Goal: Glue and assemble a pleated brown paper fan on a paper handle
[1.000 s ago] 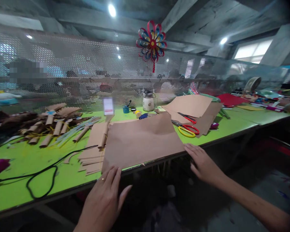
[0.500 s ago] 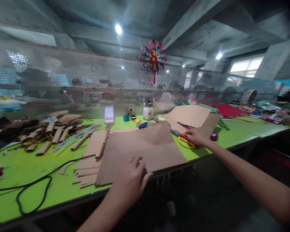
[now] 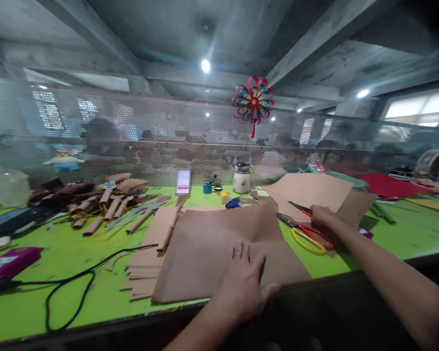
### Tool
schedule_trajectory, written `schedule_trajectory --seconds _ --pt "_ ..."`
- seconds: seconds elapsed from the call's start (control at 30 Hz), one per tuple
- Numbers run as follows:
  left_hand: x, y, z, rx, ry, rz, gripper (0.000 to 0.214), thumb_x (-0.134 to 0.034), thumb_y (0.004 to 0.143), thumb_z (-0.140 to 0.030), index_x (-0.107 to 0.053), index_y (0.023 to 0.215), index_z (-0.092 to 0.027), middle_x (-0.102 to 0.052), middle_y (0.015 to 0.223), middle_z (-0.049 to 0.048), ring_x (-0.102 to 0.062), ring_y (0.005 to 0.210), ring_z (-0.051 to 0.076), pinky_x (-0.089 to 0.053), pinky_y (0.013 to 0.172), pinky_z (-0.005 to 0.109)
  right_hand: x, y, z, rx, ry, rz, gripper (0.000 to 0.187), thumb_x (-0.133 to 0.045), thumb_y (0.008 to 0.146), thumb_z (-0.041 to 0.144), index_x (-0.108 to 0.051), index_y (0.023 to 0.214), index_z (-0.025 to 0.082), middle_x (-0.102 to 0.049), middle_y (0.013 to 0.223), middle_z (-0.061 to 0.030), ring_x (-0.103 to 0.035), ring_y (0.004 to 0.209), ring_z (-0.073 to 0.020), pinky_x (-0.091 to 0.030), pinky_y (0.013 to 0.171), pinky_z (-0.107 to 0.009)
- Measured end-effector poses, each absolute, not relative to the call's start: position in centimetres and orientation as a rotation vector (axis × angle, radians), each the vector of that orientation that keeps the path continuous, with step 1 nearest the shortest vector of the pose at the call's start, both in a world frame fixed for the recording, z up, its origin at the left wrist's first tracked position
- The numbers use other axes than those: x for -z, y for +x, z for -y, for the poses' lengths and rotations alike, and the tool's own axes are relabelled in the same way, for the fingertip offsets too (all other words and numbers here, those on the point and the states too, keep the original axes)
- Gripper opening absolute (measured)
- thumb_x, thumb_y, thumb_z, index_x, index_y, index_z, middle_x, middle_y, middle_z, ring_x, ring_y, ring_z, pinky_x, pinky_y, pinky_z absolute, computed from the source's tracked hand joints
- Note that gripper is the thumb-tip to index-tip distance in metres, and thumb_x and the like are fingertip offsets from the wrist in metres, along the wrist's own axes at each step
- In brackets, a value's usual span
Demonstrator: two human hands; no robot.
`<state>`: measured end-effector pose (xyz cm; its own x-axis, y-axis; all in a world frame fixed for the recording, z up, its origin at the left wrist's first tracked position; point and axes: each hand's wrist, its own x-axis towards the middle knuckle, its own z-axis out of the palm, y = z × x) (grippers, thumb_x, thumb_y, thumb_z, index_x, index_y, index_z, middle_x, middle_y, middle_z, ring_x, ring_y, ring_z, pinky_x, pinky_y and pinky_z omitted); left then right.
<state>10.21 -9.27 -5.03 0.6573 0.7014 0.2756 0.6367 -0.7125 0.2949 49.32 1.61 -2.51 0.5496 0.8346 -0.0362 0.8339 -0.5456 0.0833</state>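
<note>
My left hand [image 3: 246, 280] lies flat with its fingers spread on a large brown paper sheet [image 3: 212, 248] at the near edge of the green table [image 3: 58, 263]. A ring shows on one finger. My right hand [image 3: 324, 216] reaches out to the right, its fingers curled over the handle of red-handled scissors [image 3: 299, 208] whose dark blades point left. These lie on a second brown sheet [image 3: 314, 190]. A larger pair of scissors with yellow and red handles [image 3: 309, 239] lies just in front of that hand.
A stack of cut brown pieces [image 3: 146, 263], rolled paper tubes [image 3: 106, 207] and a black cable [image 3: 76, 287] lie to the left. A white jar [image 3: 241, 179] and blue cup [image 3: 207, 187] stand by the mesh screen [image 3: 131, 131]. A paper flower [image 3: 253, 101] hangs above.
My left hand slid right along the sheet and flattened on it. My right hand moved from the yellow-handled scissors back to the red-handled pair. The view shifted left.
</note>
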Motion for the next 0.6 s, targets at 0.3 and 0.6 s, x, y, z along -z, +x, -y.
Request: schedule_trajectory --seconds 0.3,0.6 --pt "1.8 12.3 7.9 -0.451 2.753 -1.316 0.045 -0.050 0.081 -0.053 -0.065 0.101 -0.016 -0.063 0.104 0.0170 -0.054 0.104 0.035 -0.042 0.086 0.052 2.6 49.5 -2.8 0.118 2.663 -1.390 0.031 -0.055 0.091 0.031 -0.055 0.117 0.016 -0.058 0.117 -0.0086 -0.060 0.097 -0.0207 -0.052 0.081 -0.041" --pt "2.9 13.8 6.1 -0.667 2.786 -1.331 0.048 -0.052 0.080 -0.055 -0.067 0.089 -0.010 -0.060 0.098 0.0200 -0.053 0.097 0.036 -0.041 0.081 0.049 0.5 48.9 1.2 -0.031 2.845 -1.584 0.031 -0.050 0.092 0.037 -0.059 0.110 0.012 -0.064 0.102 -0.0105 -0.063 0.085 -0.0196 -0.052 0.072 -0.034"
